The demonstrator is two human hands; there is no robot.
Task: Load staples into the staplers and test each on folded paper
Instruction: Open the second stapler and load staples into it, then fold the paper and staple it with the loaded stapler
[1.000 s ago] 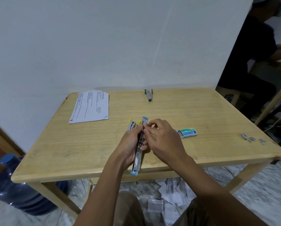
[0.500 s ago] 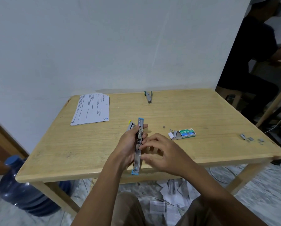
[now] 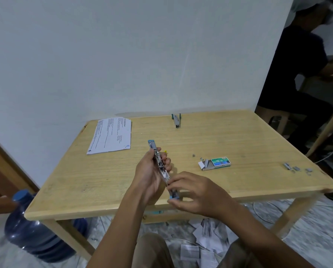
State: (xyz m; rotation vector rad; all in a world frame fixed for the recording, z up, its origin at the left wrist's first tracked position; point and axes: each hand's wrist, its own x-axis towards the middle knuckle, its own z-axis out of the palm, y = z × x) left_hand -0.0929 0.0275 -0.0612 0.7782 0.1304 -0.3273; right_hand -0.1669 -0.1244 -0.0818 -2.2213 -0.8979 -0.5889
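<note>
Head view: left hand (image 3: 149, 172) grips the middle of the opened blue-and-silver metal stapler (image 3: 158, 161); right hand (image 3: 197, 192) pinches its near blue end. Right of both hands, a green cardboard staple box (image 3: 219, 163) lies on the tabletop (image 3: 103, 180).

- Staplers: 3. blue stapler (image 3: 159, 163), green stapler (image 3: 176, 120), and a yellow stapler (image 3: 165, 151) mostly hidden behind fingers.
- staple box (image 3: 217, 163): 1.
- Loose staples: 2 clusters, box-side staples (image 3: 202, 157) and edge staples (image 3: 295, 168); pieces too small to count.
- paper stack (image 3: 111, 136): 1, sheet count unclear.
- Hands: 2, left hand (image 3: 148, 175) and right hand (image 3: 194, 194).
- water jug (image 3: 32, 235): 1.
- table (image 3: 239, 136): 1.
</note>
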